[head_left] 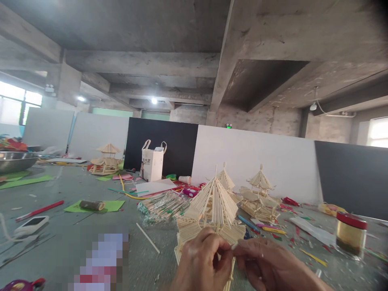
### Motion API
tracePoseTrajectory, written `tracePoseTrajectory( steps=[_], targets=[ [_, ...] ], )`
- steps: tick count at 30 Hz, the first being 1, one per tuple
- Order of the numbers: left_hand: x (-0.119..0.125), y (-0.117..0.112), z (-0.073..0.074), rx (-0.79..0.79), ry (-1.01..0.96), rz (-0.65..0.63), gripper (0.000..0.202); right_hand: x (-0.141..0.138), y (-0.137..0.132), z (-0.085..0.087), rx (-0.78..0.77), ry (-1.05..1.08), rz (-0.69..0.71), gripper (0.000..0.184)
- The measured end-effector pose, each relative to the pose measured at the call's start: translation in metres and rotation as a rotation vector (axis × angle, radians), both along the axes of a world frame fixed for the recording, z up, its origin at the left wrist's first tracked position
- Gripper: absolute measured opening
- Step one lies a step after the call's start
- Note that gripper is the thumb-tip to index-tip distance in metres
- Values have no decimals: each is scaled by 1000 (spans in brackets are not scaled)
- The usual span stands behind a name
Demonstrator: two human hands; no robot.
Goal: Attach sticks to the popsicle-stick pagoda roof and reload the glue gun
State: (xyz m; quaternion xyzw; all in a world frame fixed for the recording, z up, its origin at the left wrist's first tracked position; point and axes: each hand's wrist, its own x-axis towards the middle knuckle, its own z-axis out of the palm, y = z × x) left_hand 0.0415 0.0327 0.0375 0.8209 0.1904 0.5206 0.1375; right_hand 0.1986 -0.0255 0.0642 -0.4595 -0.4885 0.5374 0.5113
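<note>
A model pavilion (216, 202) built of pale thin wooden sticks stands on the table right in front of me, with a pointed roof above wider lower eaves. My left hand (204, 258) is closed before its lower part, thumb and forefinger pinched. From the right, my right hand (266, 260) meets it, its fingers also pinched. A tiny pale bit shows where the fingertips come together; its kind cannot be made out. Both hands hide the pavilion's front base. More stick pavilions (260, 190) stand behind it, and one single stick (148, 237) lies to the left.
Bundled sticks in clear plastic (165, 206) lie left of the pavilion. On the right stands a red-lidded glass jar (351, 234). A paper bag (152, 163), a log piece (91, 205), a red pen (41, 210), a white device (32, 225) and a metal bowl (18, 161) occupy the table.
</note>
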Motion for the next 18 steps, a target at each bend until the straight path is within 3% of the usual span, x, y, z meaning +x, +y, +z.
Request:
tracePoseTrajectory(
  steps=[3, 8, 10, 13, 18],
  targets=[
    [2, -2, 5, -120, -12, 18, 11, 4, 2, 0, 51, -296, -76, 44],
    [3, -8, 23, -701, 14, -43, 11, 1, -8, -6, 734, -827, -526, 28],
    [2, -10, 27, -902, 19, -139, 12, -3, -11, -9, 918, -963, -555, 24],
    [1, -11, 28, -1013, -2, -276, 15, -6, -11, -11, 1029, -1079, -494, 25],
    [3, -6, 20, -1044, -53, -322, 21, -5, -8, -11, 1024, -1149, -492, 22]
  ],
)
